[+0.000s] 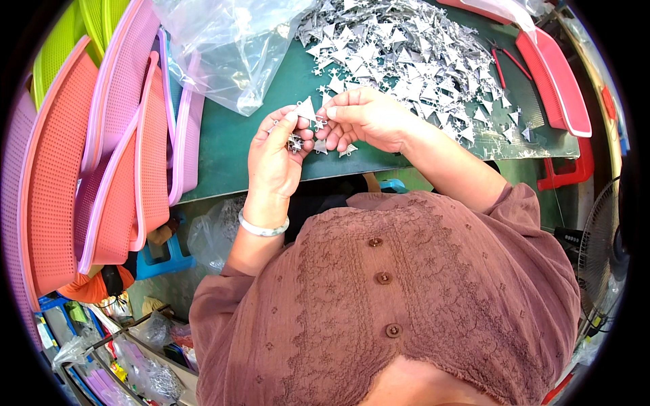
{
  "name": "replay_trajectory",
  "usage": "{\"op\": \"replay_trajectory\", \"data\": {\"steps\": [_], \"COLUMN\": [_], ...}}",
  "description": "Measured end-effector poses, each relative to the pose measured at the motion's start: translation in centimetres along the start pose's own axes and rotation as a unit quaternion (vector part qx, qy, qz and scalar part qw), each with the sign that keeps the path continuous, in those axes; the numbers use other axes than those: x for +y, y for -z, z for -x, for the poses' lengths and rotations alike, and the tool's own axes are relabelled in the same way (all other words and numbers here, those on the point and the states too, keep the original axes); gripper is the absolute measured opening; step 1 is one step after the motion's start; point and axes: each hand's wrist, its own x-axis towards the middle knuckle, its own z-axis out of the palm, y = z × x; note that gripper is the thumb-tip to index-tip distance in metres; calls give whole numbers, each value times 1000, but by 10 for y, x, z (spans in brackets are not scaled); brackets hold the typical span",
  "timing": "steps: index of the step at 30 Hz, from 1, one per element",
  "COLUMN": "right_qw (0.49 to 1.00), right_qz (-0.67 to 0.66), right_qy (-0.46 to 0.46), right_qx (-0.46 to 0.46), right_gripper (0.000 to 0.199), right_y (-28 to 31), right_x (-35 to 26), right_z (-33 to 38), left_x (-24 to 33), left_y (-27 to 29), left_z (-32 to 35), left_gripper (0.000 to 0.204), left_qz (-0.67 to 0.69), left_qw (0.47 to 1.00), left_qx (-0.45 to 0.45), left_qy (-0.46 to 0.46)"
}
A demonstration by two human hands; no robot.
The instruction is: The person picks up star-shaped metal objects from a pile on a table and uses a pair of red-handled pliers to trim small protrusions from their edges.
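Between thumb and fingers, my left hand (276, 145) grips a small silver triangular metal piece (306, 109); more small metal pieces (295, 141) show in its curled fingers. My right hand (362, 118) meets it from the right, thumb and fingertips pinched at the lower corner of the same triangle. Whether a separate small part sits in that pinch is too small to tell. Just under the fingertips, a few loose triangular pieces (347, 150) lie near the table edge. Beyond my hands spreads a large heap of the same silver pieces (406, 57) on the green table (227, 152).
Pink, orange and green perforated baskets (61, 169) stack at the left. A clear plastic bag (230, 51) lies on the table beside the heap. Red-handled pliers (500, 64) and a red basket (558, 88) are at the right. A fan (597, 237) stands low right.
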Motion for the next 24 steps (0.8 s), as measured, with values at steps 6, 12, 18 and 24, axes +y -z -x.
{"op": "replay_trajectory", "data": {"steps": [6, 12, 18, 24], "right_qw": [999, 1000, 1000, 999], "right_qz": [-27, -20, -31, -48], "right_qy": [-3, -5, -3, 21], "right_qx": [-17, -5, -4, 12], "right_gripper": [18, 18, 18, 16], "right_y": [2, -1, -2, -3], "right_x": [3, 2, 5, 2], "right_z": [0, 1, 1, 4], "left_x": [0, 1, 1, 4], "left_y": [-1, 0, 0, -6], "left_z": [1, 2, 0, -8], "left_gripper": [10, 13, 14, 14], "left_qz": [4, -12, -25, -45], "left_qw": [1000, 1000, 1000, 999], "left_qx": [4, 2, 1, 7], "left_qy": [-2, 5, 3, -1]}}
